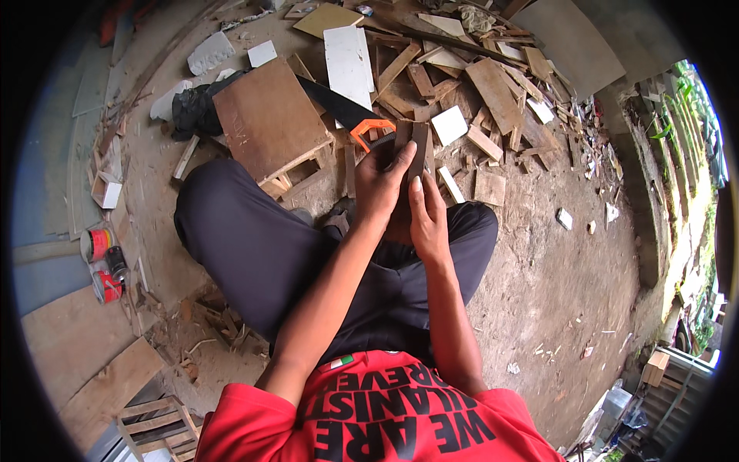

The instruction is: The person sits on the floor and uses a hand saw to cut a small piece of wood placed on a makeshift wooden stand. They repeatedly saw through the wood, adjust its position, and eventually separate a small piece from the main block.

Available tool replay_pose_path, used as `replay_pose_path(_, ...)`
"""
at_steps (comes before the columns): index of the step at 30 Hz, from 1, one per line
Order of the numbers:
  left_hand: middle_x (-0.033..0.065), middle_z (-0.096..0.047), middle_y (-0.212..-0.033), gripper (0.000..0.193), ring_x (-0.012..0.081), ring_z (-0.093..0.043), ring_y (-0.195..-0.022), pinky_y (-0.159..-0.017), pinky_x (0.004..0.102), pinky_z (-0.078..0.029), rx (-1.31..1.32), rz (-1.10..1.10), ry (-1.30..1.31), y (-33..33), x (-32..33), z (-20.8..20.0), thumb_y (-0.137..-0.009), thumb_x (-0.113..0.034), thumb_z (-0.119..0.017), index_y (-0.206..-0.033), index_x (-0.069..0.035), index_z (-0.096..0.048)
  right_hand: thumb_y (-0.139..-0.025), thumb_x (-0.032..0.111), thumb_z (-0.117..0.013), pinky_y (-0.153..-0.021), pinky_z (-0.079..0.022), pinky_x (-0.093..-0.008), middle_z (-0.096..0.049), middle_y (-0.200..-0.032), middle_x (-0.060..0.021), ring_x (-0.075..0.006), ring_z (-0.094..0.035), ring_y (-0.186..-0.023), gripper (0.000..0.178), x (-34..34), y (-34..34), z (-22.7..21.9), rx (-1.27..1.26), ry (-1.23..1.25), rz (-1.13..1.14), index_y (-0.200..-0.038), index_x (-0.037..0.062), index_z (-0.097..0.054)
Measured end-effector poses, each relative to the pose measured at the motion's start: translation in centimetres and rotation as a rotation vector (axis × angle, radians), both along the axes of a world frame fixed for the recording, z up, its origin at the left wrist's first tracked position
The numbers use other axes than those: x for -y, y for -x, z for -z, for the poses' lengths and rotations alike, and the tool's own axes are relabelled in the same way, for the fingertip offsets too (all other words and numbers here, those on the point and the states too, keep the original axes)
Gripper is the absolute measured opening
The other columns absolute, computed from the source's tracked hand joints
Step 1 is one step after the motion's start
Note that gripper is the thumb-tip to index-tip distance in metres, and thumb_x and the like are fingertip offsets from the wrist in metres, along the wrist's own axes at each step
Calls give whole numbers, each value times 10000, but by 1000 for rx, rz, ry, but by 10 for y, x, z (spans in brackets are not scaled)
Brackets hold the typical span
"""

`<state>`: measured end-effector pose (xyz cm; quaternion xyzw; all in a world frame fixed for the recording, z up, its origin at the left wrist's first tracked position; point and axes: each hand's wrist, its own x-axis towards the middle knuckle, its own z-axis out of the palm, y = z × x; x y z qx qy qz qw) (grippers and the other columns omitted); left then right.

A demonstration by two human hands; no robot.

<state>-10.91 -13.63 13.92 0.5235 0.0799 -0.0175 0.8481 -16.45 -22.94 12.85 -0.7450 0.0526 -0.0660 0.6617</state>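
Above my lap, my left hand (379, 183) is wrapped round dark brown wooden pieces (420, 148), its thumb lying along them. They look like two narrow strips side by side, though my fingers hide part of them. Lower down, my right hand (429, 219) grips the same wood from the right side, its thumb pressed on the face. Just beyond my left hand is a handsaw (337, 102) with a black blade and an orange-edged handle. Its blade runs back to the left, behind a low brown wooden box (269, 112) in front of my left knee.
A heap of wood offcuts (493, 96) spreads beyond my hands, with a white board (349, 65) and a white square piece (449, 125) among it. Red-labelled cans (106, 285) stand at the left. A slatted wooden frame (158, 425) lies lower left; a concrete ledge (650, 192) runs along the right.
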Motion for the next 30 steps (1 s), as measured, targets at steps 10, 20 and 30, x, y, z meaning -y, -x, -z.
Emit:
replay_pose_path(10,37,-697,-1041,282,103,-637,-936,-844,260,-508,173,194,146,0,-7,4,-938,-175,-722,-1149,0,-655,-1053,229,-519,-1060,-403,-335,-583,-1353,-181,-211,-535,-1262,505,6,5,14,170,-43,-14,-1460,-50,-414)
replay_pose_path(20,70,-720,-950,294,148,-686,-881,-798,304,-554,236,495,162,-1,-33,-20,-806,-132,-820,-1037,-26,-671,-998,251,-617,-983,-476,-376,-644,-1218,-224,-285,-633,-1167,538,-3,20,14,372,133,-82,-1402,-53,-435)
replay_pose_path(30,32,-633,-844,260,119,-627,-785,-753,304,-526,201,477,69,11,-30,-45,-792,-113,-761,-996,-37,-621,-889,249,-776,-734,-547,-356,-675,-986,-203,-274,-708,-866,562,-2,22,-11,276,269,-70,-1252,-32,-453)
